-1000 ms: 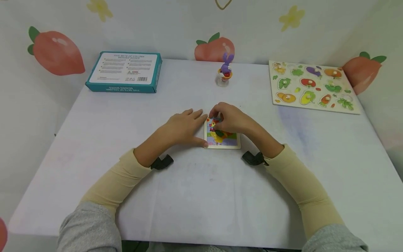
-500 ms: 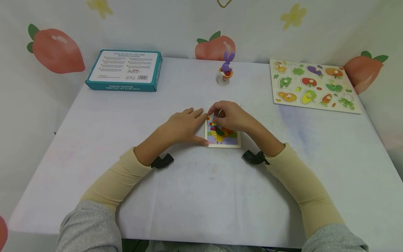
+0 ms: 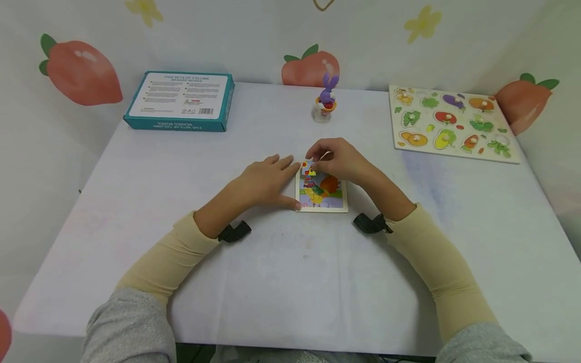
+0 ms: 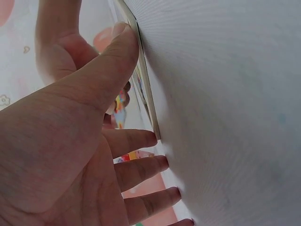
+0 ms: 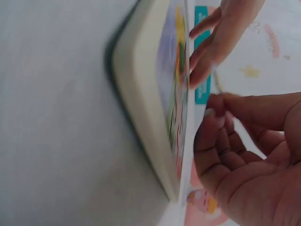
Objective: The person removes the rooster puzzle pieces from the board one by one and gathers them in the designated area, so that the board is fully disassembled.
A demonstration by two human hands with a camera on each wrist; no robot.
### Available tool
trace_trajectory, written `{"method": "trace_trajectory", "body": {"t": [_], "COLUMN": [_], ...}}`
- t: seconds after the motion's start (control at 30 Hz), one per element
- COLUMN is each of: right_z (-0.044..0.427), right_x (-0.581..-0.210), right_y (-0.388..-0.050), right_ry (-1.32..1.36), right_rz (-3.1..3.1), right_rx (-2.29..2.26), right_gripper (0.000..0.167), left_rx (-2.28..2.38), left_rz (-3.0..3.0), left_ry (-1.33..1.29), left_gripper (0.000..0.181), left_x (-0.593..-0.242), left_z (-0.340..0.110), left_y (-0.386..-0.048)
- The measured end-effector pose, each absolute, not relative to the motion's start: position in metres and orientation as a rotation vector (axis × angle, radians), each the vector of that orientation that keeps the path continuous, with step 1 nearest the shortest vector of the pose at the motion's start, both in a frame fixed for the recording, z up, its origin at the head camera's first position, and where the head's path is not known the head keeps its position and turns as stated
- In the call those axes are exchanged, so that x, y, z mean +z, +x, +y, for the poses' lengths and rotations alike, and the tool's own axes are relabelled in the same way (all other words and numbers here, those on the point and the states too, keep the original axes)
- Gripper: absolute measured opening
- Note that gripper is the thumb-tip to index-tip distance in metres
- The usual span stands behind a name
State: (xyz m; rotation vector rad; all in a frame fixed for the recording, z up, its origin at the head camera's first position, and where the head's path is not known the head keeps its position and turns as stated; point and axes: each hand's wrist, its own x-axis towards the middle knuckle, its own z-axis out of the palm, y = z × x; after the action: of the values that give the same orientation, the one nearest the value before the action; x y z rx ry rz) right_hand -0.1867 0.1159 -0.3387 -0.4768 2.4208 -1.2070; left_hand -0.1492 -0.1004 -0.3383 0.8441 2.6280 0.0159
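Observation:
A small jigsaw puzzle [image 3: 331, 189] in a pale frame lies on the table in the head view, its picture brightly coloured. My left hand [image 3: 268, 182] is spread flat at its left side, with thumb and index finger touching the frame's edge [image 4: 146, 89]. Over the upper part of the puzzle, my right hand [image 3: 340, 159] pinches a puzzle piece [image 3: 311, 172] between thumb and fingertips. From the right wrist the piece [image 5: 217, 79] shows edge-on and blurred, raised off the board. The fingers partly cover the puzzle's top edge.
A teal box [image 3: 177, 103] lies at the back left. A purple rabbit figure [image 3: 327, 97] stands at the back middle on a clear base. At the back right lies a vegetable peg board [image 3: 454, 125]. A patterned wall covering [image 3: 254, 40] rises behind the table.
My right hand has moved slightly up and to the right, lifting the puzzle piece and uncovering more of the picture. My left hand has stayed in place.

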Motion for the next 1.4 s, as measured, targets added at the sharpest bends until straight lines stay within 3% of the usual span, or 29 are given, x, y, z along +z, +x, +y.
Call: {"method": "trace_trajectory", "body": {"t": [1.4], "right_z": [0.194], "right_x": [-0.310], "right_y": [-0.170], "right_ry": [-0.222], "right_rz": [2.499], "right_rx": [-1.450], "right_gripper": [0.026], "left_rx": [0.015], "left_rz": [2.621], "left_ry": [0.827], "left_gripper": [0.105], "left_x": [-0.336], "left_z": [-0.100], "left_y": [-0.146]}}
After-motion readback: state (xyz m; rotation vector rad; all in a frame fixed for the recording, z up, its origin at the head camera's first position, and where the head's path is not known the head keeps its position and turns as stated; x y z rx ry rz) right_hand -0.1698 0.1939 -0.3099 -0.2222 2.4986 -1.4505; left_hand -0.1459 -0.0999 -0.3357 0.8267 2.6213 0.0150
